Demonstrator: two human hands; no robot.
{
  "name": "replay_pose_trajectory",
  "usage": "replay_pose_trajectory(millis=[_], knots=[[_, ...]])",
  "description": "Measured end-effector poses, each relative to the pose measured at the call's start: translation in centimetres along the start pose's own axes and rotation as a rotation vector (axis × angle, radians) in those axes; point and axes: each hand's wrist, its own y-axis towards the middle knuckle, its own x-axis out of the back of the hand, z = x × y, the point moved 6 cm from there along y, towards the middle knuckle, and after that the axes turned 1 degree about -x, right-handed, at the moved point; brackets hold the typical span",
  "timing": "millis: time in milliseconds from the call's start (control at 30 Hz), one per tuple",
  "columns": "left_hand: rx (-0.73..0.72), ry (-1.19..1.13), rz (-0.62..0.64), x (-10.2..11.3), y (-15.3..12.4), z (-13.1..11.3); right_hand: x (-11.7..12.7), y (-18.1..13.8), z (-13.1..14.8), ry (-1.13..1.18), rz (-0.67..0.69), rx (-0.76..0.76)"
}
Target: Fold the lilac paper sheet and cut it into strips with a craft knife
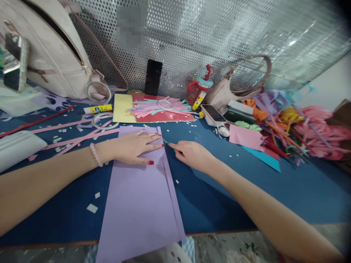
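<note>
A sheet of purple paper (139,197) lies lengthwise on the blue table, its near end hanging past the front edge. A narrow strip runs along its right side, either folded or partly cut; I cannot tell which. My left hand (134,148) rests flat on the upper part of the paper, fingers spread toward the right edge. Just right of that edge, my right hand (190,153) is closed around a green-handled cutter (166,141). The thin metal tip points at the paper's edge by my left fingertips. Most of the handle is hidden in my fist.
Behind the paper are a glue stick (98,109), tape rolls (102,121), fringed paper strips (148,108) and an upright phone (153,77). A pale backpack (52,54) stands at left. A handbag (223,91) and colored paper pieces (245,136) lie at right. White scraps dot the table.
</note>
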Motion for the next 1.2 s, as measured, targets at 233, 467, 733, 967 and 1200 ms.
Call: replay_pose_trajectory(millis=[233,467,733,967,1200], knots=[[-0.012,-0.007,-0.016,0.1,0.0,0.1,0.1,0.2,-0.3,0.006,0.003,-0.005],[0.007,0.0,-0.071,1.9,1.1,2.2,0.0,0.3,-0.4,0.01,0.016,0.021],[-0.049,0.013,0.018,0.7,1.9,4.0,0.1,0.2,-0.3,0.003,0.002,0.008],[-0.044,-0.007,0.0,0.5,1.7,4.1,0.1,1.8,-0.6,0.001,0.002,-0.008],[-0.034,-0.023,-0.028,0.3,1.8,4.3,0.2,3.0,-1.1,0.002,0.007,-0.036]])
